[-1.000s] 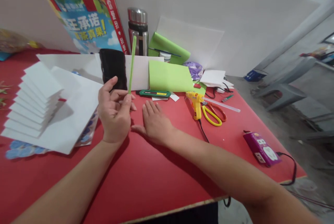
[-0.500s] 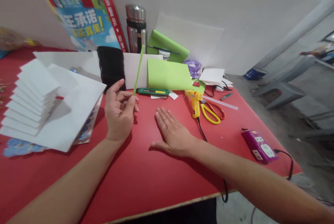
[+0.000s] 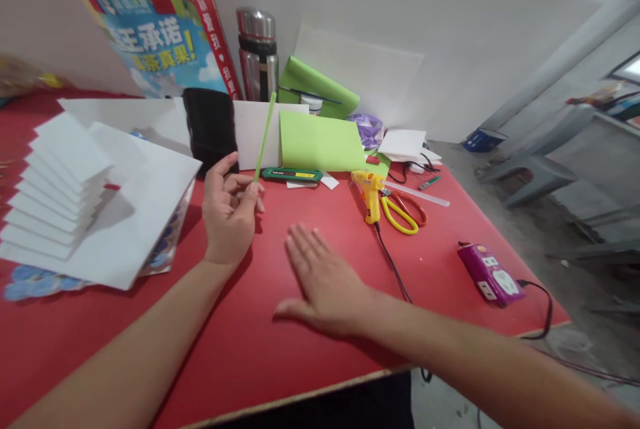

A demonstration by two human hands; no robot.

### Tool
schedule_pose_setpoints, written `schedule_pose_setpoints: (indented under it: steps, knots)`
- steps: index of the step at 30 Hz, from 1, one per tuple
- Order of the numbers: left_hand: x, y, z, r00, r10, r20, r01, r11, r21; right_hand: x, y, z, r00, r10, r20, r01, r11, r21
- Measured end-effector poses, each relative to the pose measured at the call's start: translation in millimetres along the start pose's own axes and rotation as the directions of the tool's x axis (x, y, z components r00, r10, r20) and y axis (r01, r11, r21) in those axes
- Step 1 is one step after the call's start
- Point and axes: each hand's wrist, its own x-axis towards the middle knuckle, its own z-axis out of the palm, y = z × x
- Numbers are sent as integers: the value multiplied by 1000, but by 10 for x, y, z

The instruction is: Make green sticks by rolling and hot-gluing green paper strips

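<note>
My left hand [image 3: 229, 215] pinches the lower end of a thin light-green strip [image 3: 265, 137], which stands up nearly upright between thumb and fingers. My right hand [image 3: 323, 282] is flat, palm down over the red table [image 3: 240, 349], thumb spread from the fingers and nothing held; its edges are slightly blurred. Beyond the hands lie a green utility knife [image 3: 293, 175] and a folded light-green sheet [image 3: 323, 141]. To the right of them rests a yellow glue gun [image 3: 369, 195] with a clear glue stick in its back, beside scissors [image 3: 403, 215] with yellow and red handles.
A stepped stack of white pieces [image 3: 55, 189] sits on white board [image 3: 150, 182] at the left. Behind stand a black container [image 3: 210, 123], a steel thermos [image 3: 257, 55] and a printed bag [image 3: 155, 35]. A purple power strip [image 3: 493, 274] with a cable lies near the right edge.
My right hand has slid back toward the table's front edge and a little left. My left hand keeps its pinch on the green strip. The view has shifted slightly.
</note>
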Motion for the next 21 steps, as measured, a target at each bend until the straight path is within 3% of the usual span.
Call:
schedule_pose_setpoints:
  steps: [2,4,5,7,9,11,13,15,18,21]
  knots:
    - [13,-31,-15,1000,-3,-3,3,1000,3,-4,-217,27,983,-183,28,181,982,60]
    - [28,-48,-33,1000,-6,-14,6,1000,9,22,-272,23,968,-251,12,248,962,112]
    - [35,-49,-42,1000,-9,-19,9,1000,14,53,-222,9,977,-213,-18,214,969,126]
    - [53,-40,-59,1000,-11,-25,12,1000,21,162,5,-32,996,-25,-88,35,992,122]
    - [76,-17,-76,1000,-10,-20,10,1000,27,319,292,-73,985,137,-102,-128,988,86]
    - [105,16,-89,1000,13,-20,-13,1000,18,475,486,-94,984,159,-77,-158,987,18]
    - [142,68,-94,998,49,-25,-49,999,-1,566,476,-85,988,138,-73,-140,990,-25]
    - [184,151,-83,996,81,-22,-82,996,-26,556,248,-43,997,60,-47,-61,998,-26]
    - [255,352,-23,990,138,-10,-138,987,-78,390,-351,58,997,-72,-18,72,997,-3]
    - [322,591,81,990,132,45,-128,988,-87,227,-919,150,945,-325,24,325,946,9]
